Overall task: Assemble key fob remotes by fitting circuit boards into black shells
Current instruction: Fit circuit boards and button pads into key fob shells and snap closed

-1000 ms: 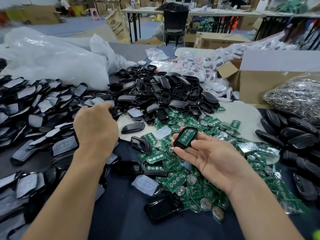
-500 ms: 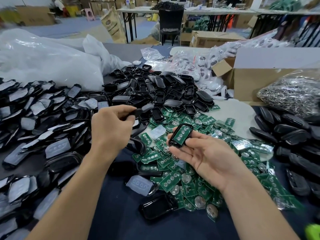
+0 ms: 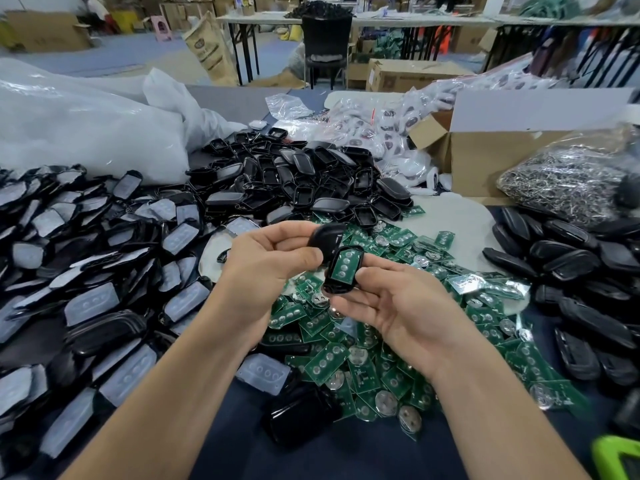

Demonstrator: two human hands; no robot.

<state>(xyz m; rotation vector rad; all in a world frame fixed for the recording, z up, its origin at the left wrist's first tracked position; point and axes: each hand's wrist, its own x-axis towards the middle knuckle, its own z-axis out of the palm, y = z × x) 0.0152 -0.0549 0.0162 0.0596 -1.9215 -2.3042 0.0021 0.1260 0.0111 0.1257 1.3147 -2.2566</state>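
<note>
- The left hand [image 3: 268, 263] is raised over the table [image 3: 346, 455], with its fingers curled. Thumb [image 3: 300, 259] and forefinger pinch a plain black shell cover [image 3: 327, 240] by its left edge.
- The cover sticks out to the right of those fingertips, rounded back towards the camera, tilted.
- The right hand [image 3: 398, 308] is palm up, just beside the left, fingers bent round an open black shell half [image 3: 341, 271].
- A green circuit board [image 3: 343, 266] lies inside that half, and its round pads face up.
- The right thumb [image 3: 375, 273] presses on the half's right rim. The other fingers cradle it from below and behind, so the board itself is bare between them.
- The cover's lower edge meets or overlaps the top end of the filled half; whether they touch cannot be told.
- Under both hands lies a heap of loose green boards [image 3: 381, 355], several with coin cells.
- Behind the hands is a mound of empty black shells [image 3: 298, 181].
- On the left side spreads a pile of shells with pale button pads [image 3: 90, 299].
- On the right side lie closed black fobs [image 3: 568, 268], with a clear bag of metal rings [image 3: 568, 181] and a cardboard box [image 3: 485, 157] beyond them.
- A big white plastic bag [image 3: 86, 126] sits at the back left.
</note>
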